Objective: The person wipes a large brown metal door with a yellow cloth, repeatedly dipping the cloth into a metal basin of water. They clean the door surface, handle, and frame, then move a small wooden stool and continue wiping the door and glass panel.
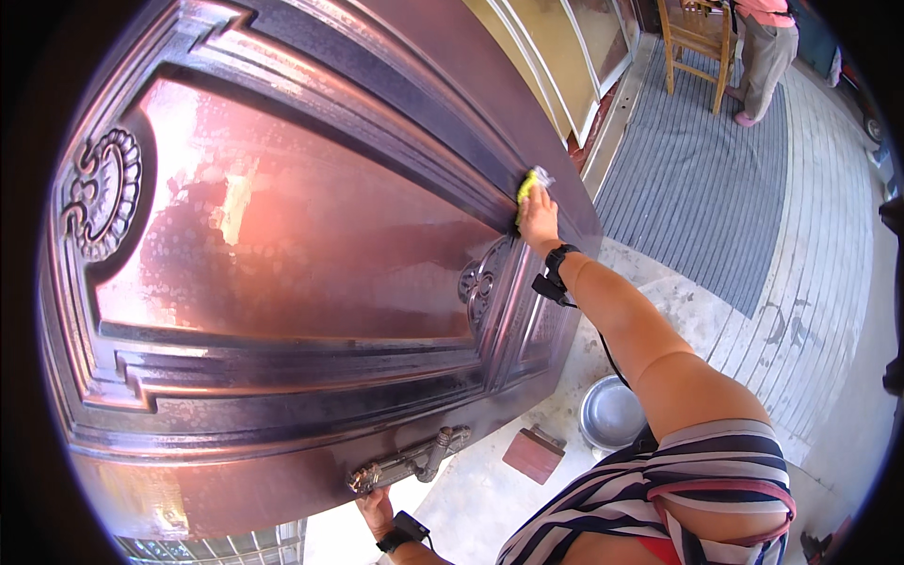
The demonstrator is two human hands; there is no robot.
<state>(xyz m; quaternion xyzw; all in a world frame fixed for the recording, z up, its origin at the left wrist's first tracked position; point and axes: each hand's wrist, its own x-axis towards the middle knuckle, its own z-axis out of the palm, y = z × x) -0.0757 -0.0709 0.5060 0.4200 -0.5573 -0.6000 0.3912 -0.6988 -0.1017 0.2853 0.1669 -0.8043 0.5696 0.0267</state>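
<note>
A large reddish-brown metal door (304,261) with raised moulding and embossed ornaments fills the left and middle of the view. My right hand (540,217) presses a yellow-green cloth (526,186) against its moulded border, and a whitish bit shows past my fingertips. Low in the picture, my left hand (377,510) grips the door's edge beside the end of the ornate door handle (424,459). Part of the left fingers is hidden there. Each wrist wears a black strap with a small device.
A metal basin (613,413) and a reddish dustpan-like object (534,454) rest on the concrete floor beneath my right arm. Beyond them lies a grey ribbed mat (699,183). Another person (766,63) stands by a wooden chair (699,46) near a glazed door panel (558,63).
</note>
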